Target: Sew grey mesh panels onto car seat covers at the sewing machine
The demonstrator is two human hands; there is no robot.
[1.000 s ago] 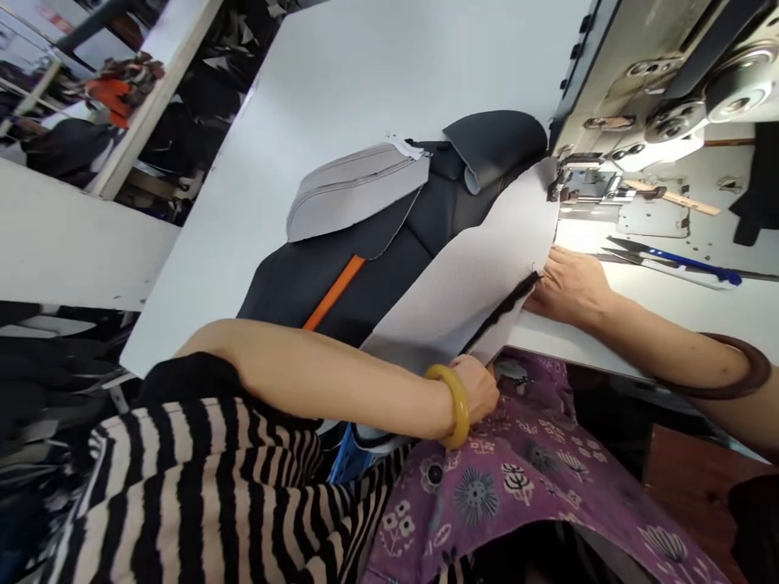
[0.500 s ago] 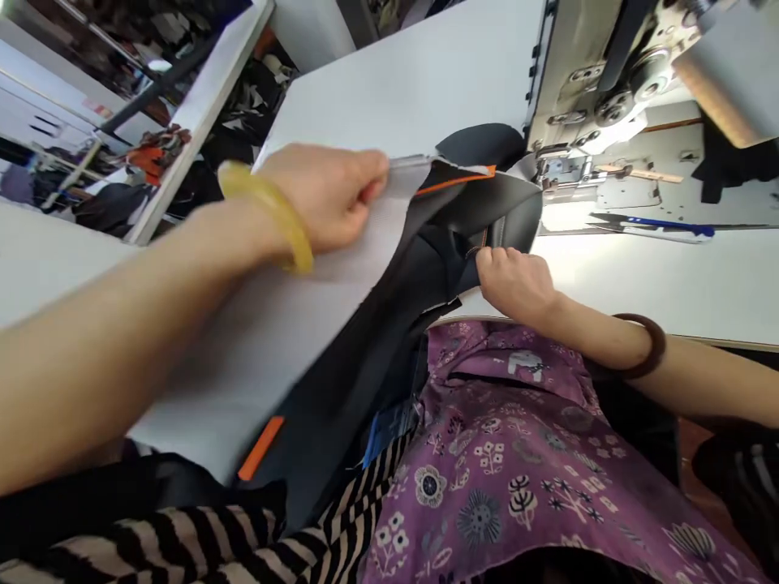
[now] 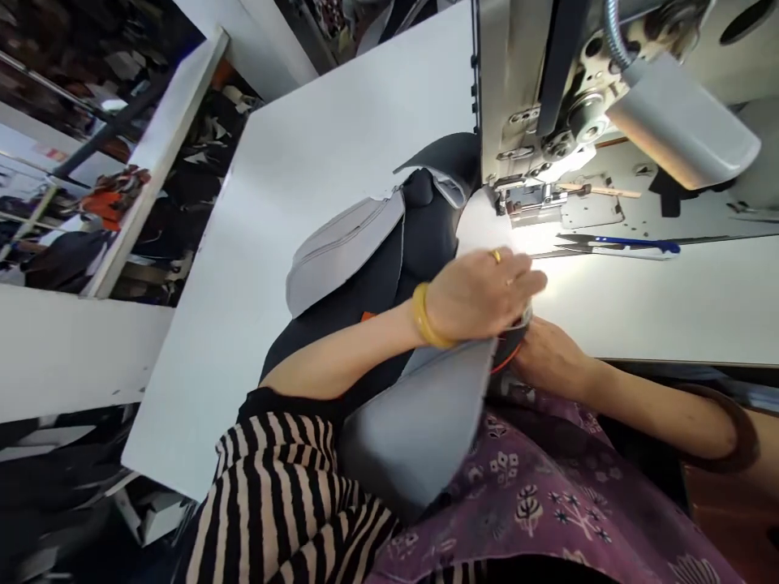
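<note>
A black leather-like cover [image 3: 426, 243] with grey backing lies bunched across the table and over my lap. My left hand [image 3: 487, 292], with a yellow bangle and a ring, is closed on the cover's edge near the sewing machine. Just below it, my right hand [image 3: 551, 353] grips the same edge beside a thin orange strip; its fingertips are partly hidden. A grey-backed flap [image 3: 426, 422] hangs from under my left wrist toward my lap. Another grey-backed panel [image 3: 346, 251] is folded over on the table to the left.
The sewing machine [image 3: 511, 97] stands at the upper right, its needle area brightly lit beside the cover. A grey lamp head [image 3: 687, 122] juts out in front of it. Blue-and-white thread snips [image 3: 633, 246] lie right of my hands. Scrap pieces [image 3: 200, 162] fill a space beyond the white table [image 3: 292, 146].
My left hand has swung right and down from the cover's far left side to beside my right hand. The cover has been turned, its grey backing now facing up near my lap.
</note>
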